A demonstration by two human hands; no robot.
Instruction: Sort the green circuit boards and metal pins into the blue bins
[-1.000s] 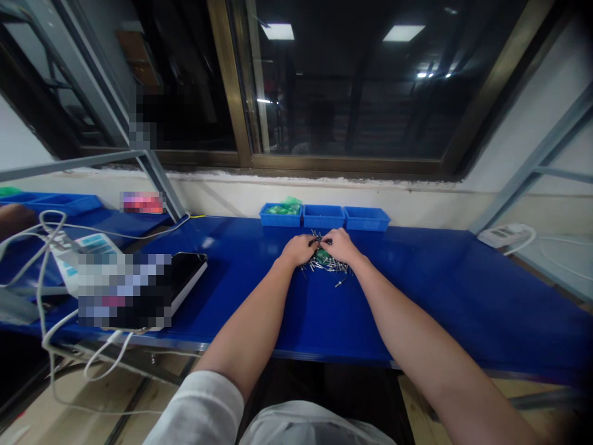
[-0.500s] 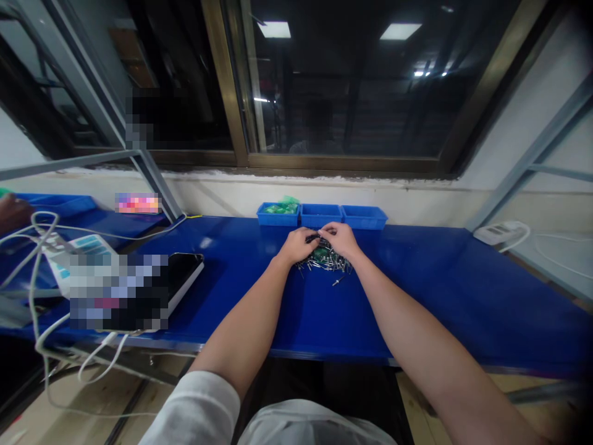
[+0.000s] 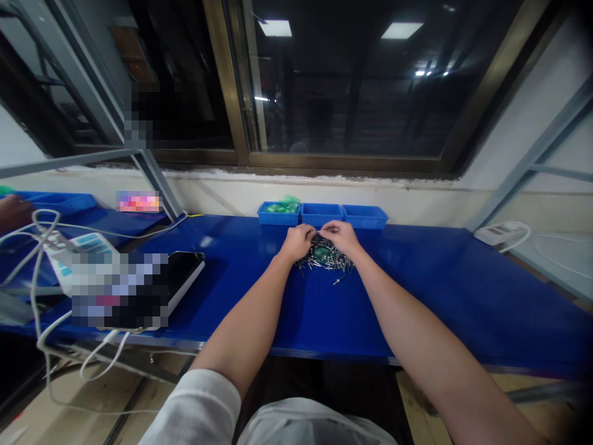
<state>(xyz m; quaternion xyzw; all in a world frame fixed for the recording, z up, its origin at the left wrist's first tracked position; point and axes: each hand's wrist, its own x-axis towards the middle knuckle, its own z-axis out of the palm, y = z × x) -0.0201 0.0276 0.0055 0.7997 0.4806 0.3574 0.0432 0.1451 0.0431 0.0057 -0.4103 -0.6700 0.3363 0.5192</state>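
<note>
Pair of hands, bare: left hand (image 3: 299, 242), fingers curled, thumb and fingertips drawn nearly together; right hand (image 3: 341, 237), likewise curled, its fingertips just beside those of the left. Whether either has hold of anything cannot be told; the space at the fingertips is too small to read.

Metal pins (image 3: 330, 266), many, silver, slender: heaped loosely on the blue worktop (image 3: 319, 321), below and between the hands, lying at all angles.

Green piece (image 3: 323, 253), one, material unclear: amid the heap, pins around it.

Single pin (image 3: 338, 280): apart from the heap, on its near side.

Blue trays, three, in a row behind the hands, near the wall: left tray (image 3: 278, 219), containing a green bag (image 3: 285, 206); middle tray (image 3: 322, 216); right tray (image 3: 365, 218).

Dark-screened device (image 3: 186, 267), partly blurred: worktop, left side, white cables (image 3: 39, 284) beside it.

White box (image 3: 498, 233): far right.

Another person's hand (image 3: 16, 212), blurred: left edge.
</note>
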